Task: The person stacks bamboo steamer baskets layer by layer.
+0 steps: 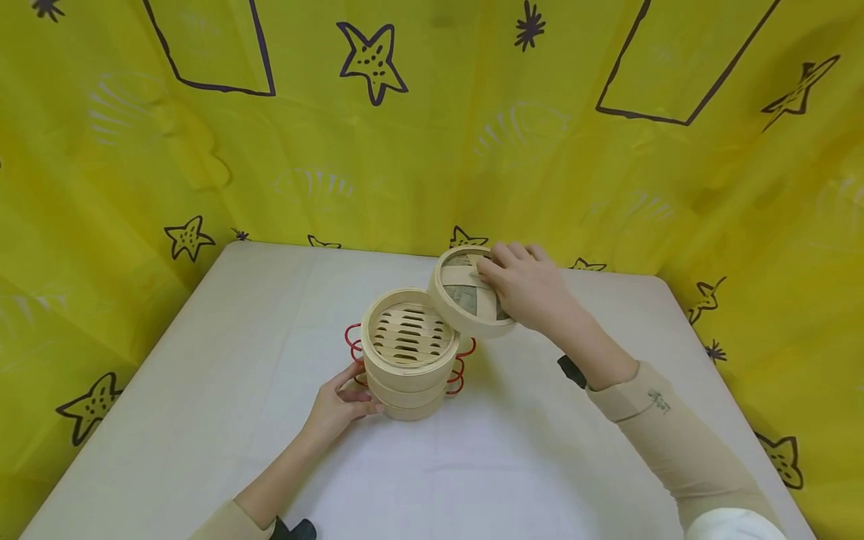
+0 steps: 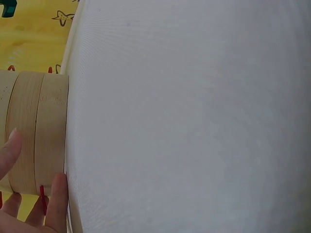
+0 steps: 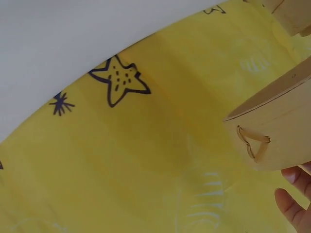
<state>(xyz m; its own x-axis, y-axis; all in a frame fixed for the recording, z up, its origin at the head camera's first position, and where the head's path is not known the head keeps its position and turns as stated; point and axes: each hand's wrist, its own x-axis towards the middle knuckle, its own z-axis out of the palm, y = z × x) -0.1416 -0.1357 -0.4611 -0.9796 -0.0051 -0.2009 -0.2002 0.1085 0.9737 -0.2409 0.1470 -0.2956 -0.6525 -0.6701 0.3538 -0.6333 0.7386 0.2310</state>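
A stack of round bamboo steamer baskets (image 1: 408, 379) with red loop handles on both sides stands on the white table. Slats with slots form the floor of the top basket, and nothing lies on them. My left hand (image 1: 340, 409) grips the stack low on its left side; the thumb (image 2: 9, 153) presses the front wall and the fingers (image 2: 58, 201) reach round by a red handle. Up at the right, my right hand (image 1: 529, 289) holds the bamboo steamer lid (image 1: 472, 296) by its top, tilted. The lid's near left rim overlaps the top basket's right edge in the head view.
White cloth covers the table (image 1: 202, 375). A yellow curtain (image 1: 418, 150) printed with starfish and fish bones hangs along the back and both sides. Dark straps (image 1: 572, 371) show at the wrists.
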